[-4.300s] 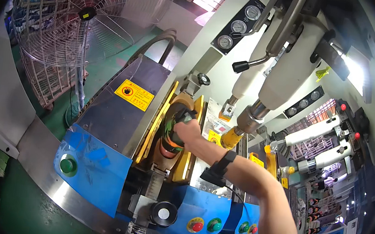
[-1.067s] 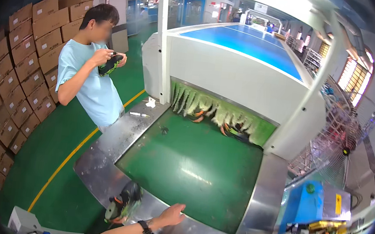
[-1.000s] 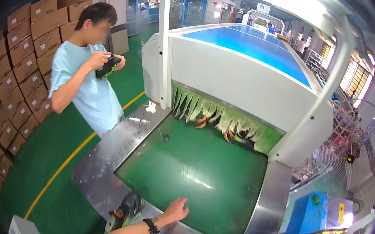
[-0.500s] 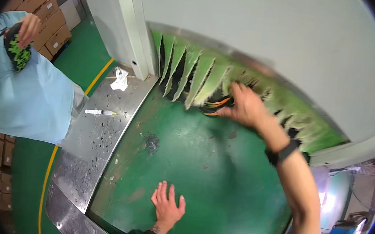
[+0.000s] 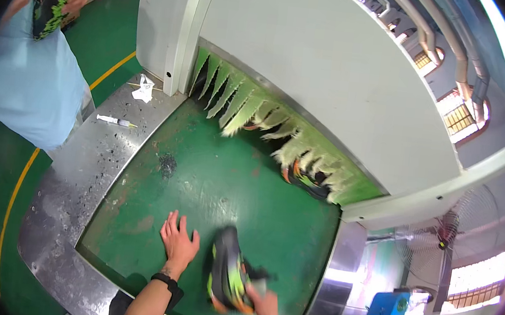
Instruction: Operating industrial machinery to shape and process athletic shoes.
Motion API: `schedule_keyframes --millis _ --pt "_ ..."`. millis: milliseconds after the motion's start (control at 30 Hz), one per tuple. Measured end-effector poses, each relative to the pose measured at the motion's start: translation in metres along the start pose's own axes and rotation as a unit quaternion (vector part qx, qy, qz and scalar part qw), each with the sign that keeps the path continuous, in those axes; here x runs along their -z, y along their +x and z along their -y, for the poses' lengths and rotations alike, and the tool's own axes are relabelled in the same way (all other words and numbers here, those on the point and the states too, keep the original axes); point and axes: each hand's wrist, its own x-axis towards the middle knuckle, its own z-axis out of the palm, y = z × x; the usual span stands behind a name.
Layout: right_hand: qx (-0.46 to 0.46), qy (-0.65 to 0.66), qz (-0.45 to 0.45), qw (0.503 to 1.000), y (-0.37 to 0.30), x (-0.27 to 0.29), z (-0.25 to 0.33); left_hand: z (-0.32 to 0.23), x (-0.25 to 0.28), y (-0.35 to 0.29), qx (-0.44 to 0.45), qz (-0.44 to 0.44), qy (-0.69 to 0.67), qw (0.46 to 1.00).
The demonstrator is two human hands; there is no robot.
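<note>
A black shoe with green and orange patches (image 5: 226, 268) is in my right hand (image 5: 266, 306), whose fingers close on its lower end. Motion blurs the shoe and that hand a little. To its left, my left hand (image 5: 179, 243) rests over the green belt (image 5: 200, 183), fingers spread and holding nothing. Another black shoe with orange and green marks (image 5: 305, 180) pokes out from under the frayed green strip curtain (image 5: 239, 104); the curtain hides part of it.
A person in light blue at the left holds a black and green shoe (image 5: 52, 10). On the metal ledge (image 5: 61, 217) lie a syringe (image 5: 116, 121), crumpled white paper (image 5: 143, 88) and dark crumbs. The pale machine housing (image 5: 329, 73) rises behind the curtain.
My right hand has come back from the curtain toward me with a shoe in it. The view has shifted, and another shoe now shows at the curtain's right part.
</note>
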Motion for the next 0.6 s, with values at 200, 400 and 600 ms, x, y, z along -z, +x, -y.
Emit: schedule_keyframes --millis 200,400,600 --pt "-0.139 0.186 -0.236 0.944 -0.283 0.068 -0.114 -0.102 0.059 -0.093 0.110 0.317 -0.455 0.825" --pt "-0.015 0.134 -0.342 0.930 -0.373 0.086 -0.103 -0.230 0.167 -0.259 -0.006 0.599 -0.607 0.523" --pt "0.318 0.356 -0.266 0.837 -0.432 0.064 -0.167 -0.250 0.201 -0.327 0.076 0.681 -0.551 0.477"
